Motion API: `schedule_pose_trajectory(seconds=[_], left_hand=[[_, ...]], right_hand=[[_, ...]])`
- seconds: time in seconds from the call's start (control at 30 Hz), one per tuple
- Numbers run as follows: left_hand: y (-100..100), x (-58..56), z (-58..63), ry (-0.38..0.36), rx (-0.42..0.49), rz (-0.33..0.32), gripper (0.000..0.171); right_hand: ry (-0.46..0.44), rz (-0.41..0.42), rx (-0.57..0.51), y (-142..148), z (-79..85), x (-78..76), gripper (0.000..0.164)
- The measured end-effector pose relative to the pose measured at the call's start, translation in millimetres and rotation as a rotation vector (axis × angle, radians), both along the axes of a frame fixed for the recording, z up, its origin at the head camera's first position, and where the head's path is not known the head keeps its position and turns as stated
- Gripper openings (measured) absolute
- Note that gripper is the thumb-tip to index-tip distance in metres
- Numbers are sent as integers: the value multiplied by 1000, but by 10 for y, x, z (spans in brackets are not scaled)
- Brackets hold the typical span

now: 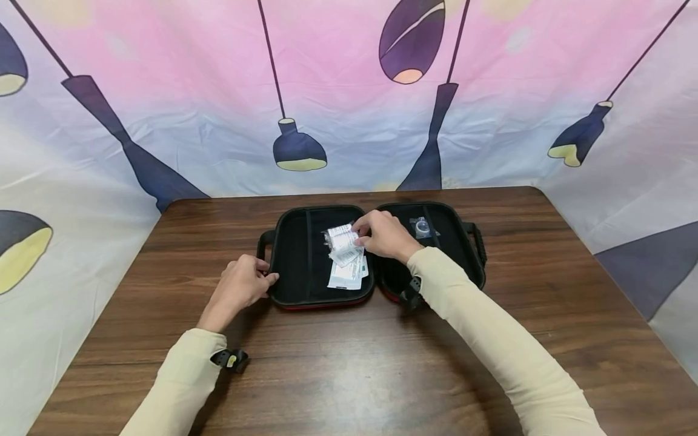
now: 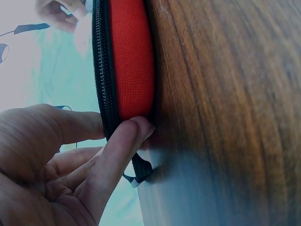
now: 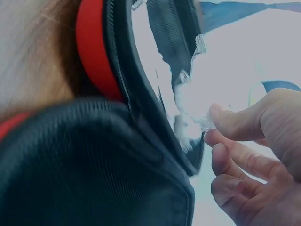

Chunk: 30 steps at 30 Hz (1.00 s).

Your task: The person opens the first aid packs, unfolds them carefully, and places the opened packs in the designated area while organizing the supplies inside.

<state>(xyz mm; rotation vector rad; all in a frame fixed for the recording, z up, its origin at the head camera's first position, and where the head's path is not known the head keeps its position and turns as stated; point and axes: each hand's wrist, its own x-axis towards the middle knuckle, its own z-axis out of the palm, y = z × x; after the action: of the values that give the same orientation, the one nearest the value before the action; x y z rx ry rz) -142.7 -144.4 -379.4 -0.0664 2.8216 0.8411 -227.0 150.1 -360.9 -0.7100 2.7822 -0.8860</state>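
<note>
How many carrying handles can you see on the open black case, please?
2: the left handle is on the case's left outer edge, near the left hand; the right handle is on its right outer edge. Any underneath would be hidden.

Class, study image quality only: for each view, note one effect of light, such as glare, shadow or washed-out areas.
Head: a pale sheen on the table, a soft shadow beside the right sleeve; left wrist: the case shows its red weave, while the backdrop looks washed out; right wrist: the packet at the right hand partly merges into overexposed white.
</note>
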Motion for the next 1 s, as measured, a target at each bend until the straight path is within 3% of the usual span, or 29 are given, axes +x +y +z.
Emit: schedule_pose_trajectory(seconds=[0.63, 1.0], left_hand=[[15, 9, 23, -3, 3, 1, 41], [18, 8, 24, -14, -9, 4, 42]], right_hand=[[2, -161, -27, 1226, 42, 68, 23], [24, -229, 56, 1755, 43, 139, 20]])
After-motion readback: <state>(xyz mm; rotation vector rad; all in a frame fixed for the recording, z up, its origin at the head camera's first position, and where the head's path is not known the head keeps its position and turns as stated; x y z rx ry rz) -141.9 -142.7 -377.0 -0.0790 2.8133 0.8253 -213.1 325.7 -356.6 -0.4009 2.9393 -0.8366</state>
